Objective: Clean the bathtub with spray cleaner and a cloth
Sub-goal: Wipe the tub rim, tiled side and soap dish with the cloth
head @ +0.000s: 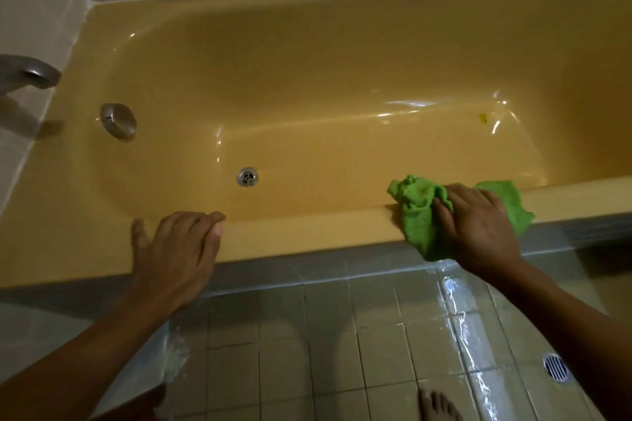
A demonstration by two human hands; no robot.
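Note:
A yellow bathtub (pixel 307 229) fills the upper view, its near rim running across the middle. A crumpled green cloth (pixel 419 205) lies on that rim at the right. My right hand (pixel 478 225) lies on top of the cloth, thumb curled against its folds, fingers spread over it. My left hand (pixel 174 249) rests on the rim further left, holding nothing, its fingertips bent over the inner edge. No spray bottle is in view.
A round drain (pixel 247 177) sits in the tub floor, an overflow knob (pixel 118 121) and a spout (pixel 30 73) at the left end. A small yellow speck (pixel 483 117) lies in the tub. Wet floor tiles, a floor drain (pixel 555 367) and a bare foot (pixel 437 403) are below.

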